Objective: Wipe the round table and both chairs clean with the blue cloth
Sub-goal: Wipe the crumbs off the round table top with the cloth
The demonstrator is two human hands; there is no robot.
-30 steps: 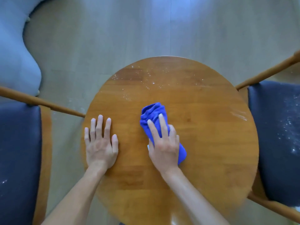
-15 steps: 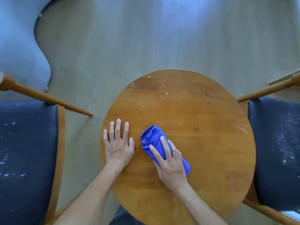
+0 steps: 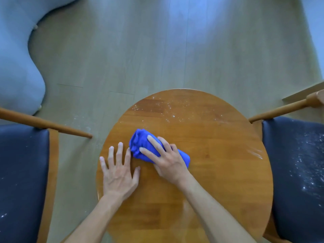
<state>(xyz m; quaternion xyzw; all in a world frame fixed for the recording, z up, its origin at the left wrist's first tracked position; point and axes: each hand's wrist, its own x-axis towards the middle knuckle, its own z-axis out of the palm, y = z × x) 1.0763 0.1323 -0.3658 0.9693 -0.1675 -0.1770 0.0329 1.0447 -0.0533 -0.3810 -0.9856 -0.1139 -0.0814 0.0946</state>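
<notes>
Your right hand (image 3: 168,162) presses the blue cloth (image 3: 140,146) mid-tabletop (image 3: 219,155), left hand (image 3: 119,172) flat; crumbs (image 3: 168,109) at 12 o'clock and both chairs (image 3: 298,172) remain.

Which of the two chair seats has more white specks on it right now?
The right chair seat: white specks are scattered densely across it, while the left chair seat shows only a few stray flecks.

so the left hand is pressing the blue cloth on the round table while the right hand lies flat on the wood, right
Not quite: the hands are swapped. The head view shows the right hand pressing the blue cloth on the round table, while the left hand lies flat on the wood.
</notes>
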